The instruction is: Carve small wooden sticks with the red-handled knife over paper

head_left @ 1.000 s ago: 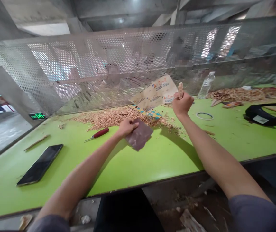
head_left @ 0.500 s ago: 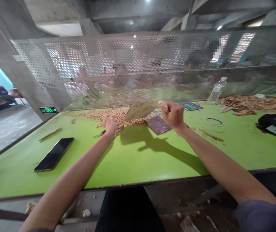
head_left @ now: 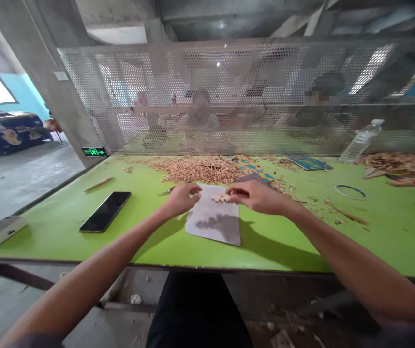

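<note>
A pale, flat sheet [head_left: 213, 227] with rounded corners lies on the green table in front of me. Over its right side, my right hand [head_left: 256, 195] pinches a small light wood carving [head_left: 220, 198] with a wavy edge; its shadow falls across the sheet. My left hand [head_left: 183, 199] hovers by the sheet's left edge, fingers curved and thumb apart, with nothing visible in it. Just behind that hand shows the metal end of a small knife [head_left: 166, 192], its handle mostly hidden by the hand.
Wood shavings [head_left: 200, 169] are heaped behind my hands, near a dark square sheet [head_left: 253, 177]. A phone [head_left: 106, 211] lies left. To the right are a ring [head_left: 350, 192], a plastic bottle [head_left: 356, 145] and more shavings [head_left: 403, 166]. A perforated screen [head_left: 229, 106] closes the far side.
The sheet that my right hand held up, tan side showing, now lies flat with its pale side up. My right hand has let it go and holds the wood carving. The view has shifted left.
</note>
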`<state>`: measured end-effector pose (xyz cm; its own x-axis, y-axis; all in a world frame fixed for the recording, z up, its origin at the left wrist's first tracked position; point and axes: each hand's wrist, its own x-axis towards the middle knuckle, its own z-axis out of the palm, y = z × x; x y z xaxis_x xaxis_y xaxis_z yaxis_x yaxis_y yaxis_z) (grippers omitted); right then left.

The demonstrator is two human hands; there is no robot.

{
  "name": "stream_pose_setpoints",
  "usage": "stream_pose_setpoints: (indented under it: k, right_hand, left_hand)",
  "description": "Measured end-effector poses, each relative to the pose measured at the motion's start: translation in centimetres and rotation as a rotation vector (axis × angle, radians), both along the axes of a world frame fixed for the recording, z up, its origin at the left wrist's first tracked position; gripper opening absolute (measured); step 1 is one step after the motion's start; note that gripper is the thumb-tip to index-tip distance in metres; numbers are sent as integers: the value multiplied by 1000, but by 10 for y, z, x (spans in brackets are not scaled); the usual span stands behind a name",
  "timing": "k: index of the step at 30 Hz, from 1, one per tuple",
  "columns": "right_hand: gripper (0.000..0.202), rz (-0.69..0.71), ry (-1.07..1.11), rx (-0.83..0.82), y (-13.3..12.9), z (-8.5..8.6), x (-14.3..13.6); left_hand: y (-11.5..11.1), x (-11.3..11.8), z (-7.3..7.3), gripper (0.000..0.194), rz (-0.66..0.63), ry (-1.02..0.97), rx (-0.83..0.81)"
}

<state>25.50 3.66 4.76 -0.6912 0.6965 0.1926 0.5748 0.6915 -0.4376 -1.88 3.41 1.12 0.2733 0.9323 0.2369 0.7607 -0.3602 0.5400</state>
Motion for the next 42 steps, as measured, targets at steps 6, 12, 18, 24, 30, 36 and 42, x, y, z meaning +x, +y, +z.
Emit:
stream_pose_setpoints:
  k: [6,12,18,24,30,36,42]
  right_hand:
    - [14,-39,27,201,51,-55,0]
    - [15,217,58,337,52,-88,-19]
    - [14,201,128,327,37,-94,-42]
    - [17,224,88,364,32,-92,-47]
    - [13,211,102,352,33,-94,-49]
    - [15,48,86,319,34,-96,-49]
    - [13,51,43,318,37,-96,-50]
  left_hand:
    - [15,20,-3,94,-300,354,-158]
    - [23,9,-4,67,-340,-32,-288]
    - [-3,21,-37,113,-285,131,-245]
    - [4,3,-48,128,-308,130,-182]
    - [4,-2,-56,122,-283,191,-169]
    - [12,-8,-50,125,-363,226,-185]
    - [7,-7,-46,116,-280,306,-180]
